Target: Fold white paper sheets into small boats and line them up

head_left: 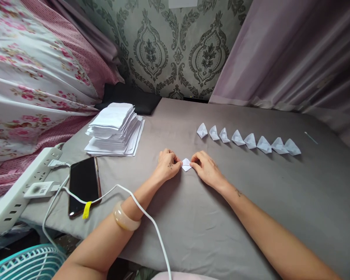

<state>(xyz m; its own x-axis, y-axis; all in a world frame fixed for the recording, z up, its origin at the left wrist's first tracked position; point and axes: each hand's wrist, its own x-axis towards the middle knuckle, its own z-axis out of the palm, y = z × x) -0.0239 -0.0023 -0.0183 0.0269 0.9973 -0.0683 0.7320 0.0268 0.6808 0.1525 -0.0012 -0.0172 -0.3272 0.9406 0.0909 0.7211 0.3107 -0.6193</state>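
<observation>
Between my two hands, low over the grey cloth, is a small folded white paper (186, 165) shaped like a diamond, with a crease across it. My left hand (167, 164) pinches its left corner between thumb and fingers. On the opposite corner, my right hand (205, 167) has a similar pinch. Beyond and to the right stands a row of several folded paper boats (237, 138), white and set in a slanting line. A tall stack of white paper sheets (116, 132) rests to the far left of my hands.
A phone (84, 186) lies left, near a white power strip (26, 186) with plugs. Its white cable (151, 219) crosses my left forearm. A cotton swab (310, 137) lies far right. Bottom left is a turquoise fan (29, 264); a black cloth (146, 104) sits behind the stack.
</observation>
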